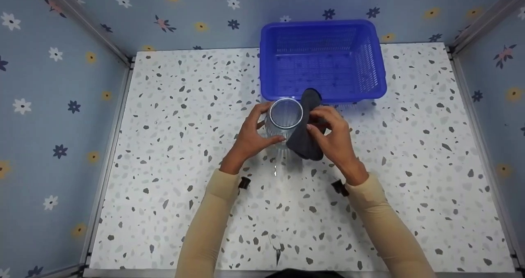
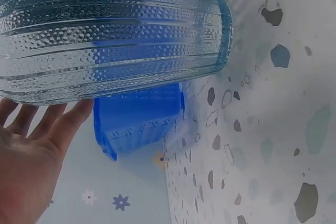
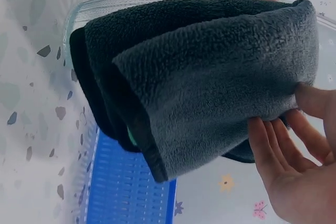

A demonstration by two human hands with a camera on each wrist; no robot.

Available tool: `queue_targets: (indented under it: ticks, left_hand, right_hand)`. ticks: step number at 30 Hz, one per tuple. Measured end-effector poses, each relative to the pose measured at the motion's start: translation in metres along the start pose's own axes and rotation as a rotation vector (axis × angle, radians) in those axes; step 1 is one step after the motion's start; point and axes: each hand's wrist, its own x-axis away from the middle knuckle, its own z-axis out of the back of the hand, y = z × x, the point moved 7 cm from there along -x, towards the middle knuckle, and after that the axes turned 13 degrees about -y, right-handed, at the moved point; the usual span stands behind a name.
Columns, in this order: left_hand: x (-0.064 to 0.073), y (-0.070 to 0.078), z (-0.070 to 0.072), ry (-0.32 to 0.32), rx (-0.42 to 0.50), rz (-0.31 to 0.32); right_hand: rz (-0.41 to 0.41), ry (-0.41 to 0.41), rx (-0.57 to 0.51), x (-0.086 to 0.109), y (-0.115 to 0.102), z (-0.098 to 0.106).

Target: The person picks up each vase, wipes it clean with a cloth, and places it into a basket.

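Observation:
A tall clear glass vase [image 1: 281, 118] with a ribbed, dimpled wall [image 2: 121, 40] stands upright, its round mouth facing up in the head view. My left hand [image 1: 251, 135] grips it from the left, thumb at the near side and fingers round the far side. On the right, my right hand [image 1: 334, 136] pinches a folded dark grey cloth [image 1: 305, 140] between thumb and fingers. That cloth lies along the vase's right side, and in the right wrist view its plush face [image 3: 210, 77] covers most of the glass.
Just behind the vase sits a blue plastic basket [image 1: 322, 99] with slotted walls, close to the back panel. Speckled white tabletop [image 1: 172, 146] spreads round the hands. Flowered blue panels [image 1: 37, 146] enclose the left, back and right sides.

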Motion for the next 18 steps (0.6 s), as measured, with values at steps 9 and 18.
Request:
queue_targets:
  ticks: [9, 18]
  left_hand:
    - [0.001, 0.002, 0.001, 0.054, -0.022, 0.009]
    - [0.001, 0.006, 0.001, 0.069, -0.053, 0.013]
  right_hand:
    - [-0.002, 0.035, 0.082, -0.009, -0.008, -0.001]
    - [-0.054, -0.002, 0.151, -0.015, -0.011, -0.001]
